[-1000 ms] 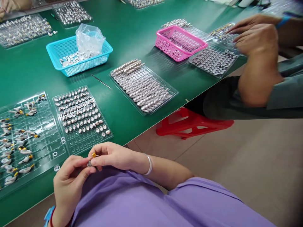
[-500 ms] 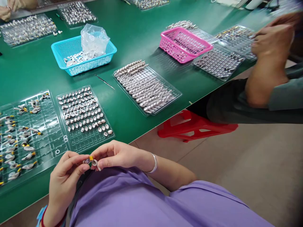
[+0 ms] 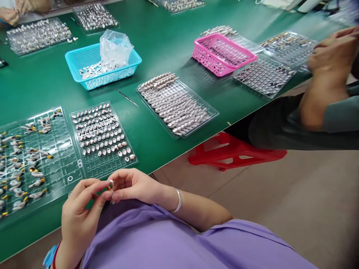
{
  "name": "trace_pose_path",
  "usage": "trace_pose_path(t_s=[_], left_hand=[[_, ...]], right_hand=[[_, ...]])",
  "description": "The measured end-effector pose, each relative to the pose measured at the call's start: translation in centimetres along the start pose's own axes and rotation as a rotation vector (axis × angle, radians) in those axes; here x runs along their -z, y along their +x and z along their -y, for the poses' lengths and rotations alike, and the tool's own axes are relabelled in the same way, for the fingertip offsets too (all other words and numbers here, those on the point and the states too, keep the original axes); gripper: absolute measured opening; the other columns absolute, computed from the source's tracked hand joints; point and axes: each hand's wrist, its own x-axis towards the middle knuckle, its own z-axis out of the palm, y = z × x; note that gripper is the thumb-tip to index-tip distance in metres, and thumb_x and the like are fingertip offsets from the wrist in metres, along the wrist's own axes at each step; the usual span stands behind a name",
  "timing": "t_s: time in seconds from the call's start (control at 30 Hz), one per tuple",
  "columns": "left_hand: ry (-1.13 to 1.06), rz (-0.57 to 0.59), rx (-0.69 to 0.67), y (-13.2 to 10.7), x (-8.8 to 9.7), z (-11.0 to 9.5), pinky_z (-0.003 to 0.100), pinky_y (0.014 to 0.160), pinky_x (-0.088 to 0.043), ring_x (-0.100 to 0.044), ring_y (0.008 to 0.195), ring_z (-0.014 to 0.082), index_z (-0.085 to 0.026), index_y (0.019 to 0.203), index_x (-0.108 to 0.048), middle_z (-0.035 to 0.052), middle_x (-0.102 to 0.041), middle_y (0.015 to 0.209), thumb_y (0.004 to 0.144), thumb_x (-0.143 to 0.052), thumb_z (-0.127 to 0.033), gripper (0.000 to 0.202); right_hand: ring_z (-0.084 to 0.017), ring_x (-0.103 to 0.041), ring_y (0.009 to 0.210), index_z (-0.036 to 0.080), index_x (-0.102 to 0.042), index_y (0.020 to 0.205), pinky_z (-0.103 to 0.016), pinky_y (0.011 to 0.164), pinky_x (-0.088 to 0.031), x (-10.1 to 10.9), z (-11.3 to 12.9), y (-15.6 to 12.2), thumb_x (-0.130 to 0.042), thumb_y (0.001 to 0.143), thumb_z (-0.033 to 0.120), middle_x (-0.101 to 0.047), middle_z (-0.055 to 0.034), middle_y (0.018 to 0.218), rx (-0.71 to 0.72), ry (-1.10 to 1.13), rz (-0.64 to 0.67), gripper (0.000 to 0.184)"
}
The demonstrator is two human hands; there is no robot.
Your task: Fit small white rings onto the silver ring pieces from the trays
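Note:
My left hand (image 3: pixel 80 215) and my right hand (image 3: pixel 131 185) meet at the table's near edge, over my purple shirt. Both pinch one small silver metal part (image 3: pixel 110 184) between fingertips. Just beyond them lies a clear tray of small silver caps (image 3: pixel 102 136). To its left a clear tray (image 3: pixel 30 160) holds finished silver pieces with yellow tips. My right wrist wears a silver bangle (image 3: pixel 177 200).
A tray of long silver rods (image 3: pixel 176 104), a thin metal pick (image 3: pixel 126 97), a blue basket (image 3: pixel 102 65) with a plastic bag and a pink basket (image 3: pixel 223 54) stand on the green table (image 3: pixel 157 41). A co-worker's hands (image 3: pixel 331 56) work over trays at right. A red stool (image 3: pixel 235 151) stands below.
The yellow tip seen between my fingers earlier no longer shows; only the silver part is visible. My hands stayed in place. The co-worker's hands shifted to the right.

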Motion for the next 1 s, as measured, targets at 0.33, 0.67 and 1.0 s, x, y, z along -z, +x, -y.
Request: trace_pose_path(t_s=[0.33, 0.67, 1.0], left_hand=[[-0.227, 0.003, 0.205, -0.7, 0.1, 0.0, 0.020, 0.058, -0.053, -0.062, 0.072, 0.0133, -0.028, 0.087, -0.072, -0.0014, -0.066, 0.083, 0.083, -0.068, -0.015, 0.014], [-0.674, -0.111, 0.607, -0.9, -0.5, -1.1, 0.016, 0.048, -0.044, -0.051, 0.053, 0.0062, -0.022, 0.075, -0.074, -0.0027, -0.059, 0.074, 0.072, -0.082, -0.031, 0.012], [-0.771, -0.100, 0.711, -0.7, -1.3, -1.5, 0.017, 0.049, -0.039, -0.047, 0.056, 0.0059, -0.019, 0.069, -0.070, -0.0033, -0.052, 0.073, 0.068, -0.084, -0.035, 0.021]], right_hand=[[-0.008, -0.067, 0.065, 0.015, -0.060, 0.081, -0.021, 0.067, -0.053, -0.1, -0.2, 0.2, -0.090, 0.062, 0.032, -0.070, 0.0027, 0.070, 0.057, 0.001, 0.018, 0.039], [-0.008, -0.068, 0.071, 0.016, -0.061, 0.083, -0.022, 0.074, -0.054, -0.6, -0.6, 0.1, -0.090, 0.061, 0.031, -0.072, 0.0025, 0.078, 0.126, 0.020, 0.002, 0.040], [-0.008, -0.067, 0.071, 0.016, -0.061, 0.083, -0.020, 0.073, -0.053, -0.7, -1.0, 0.0, -0.089, 0.063, 0.030, -0.070, 0.0029, 0.077, 0.137, -0.033, -0.025, 0.037]])
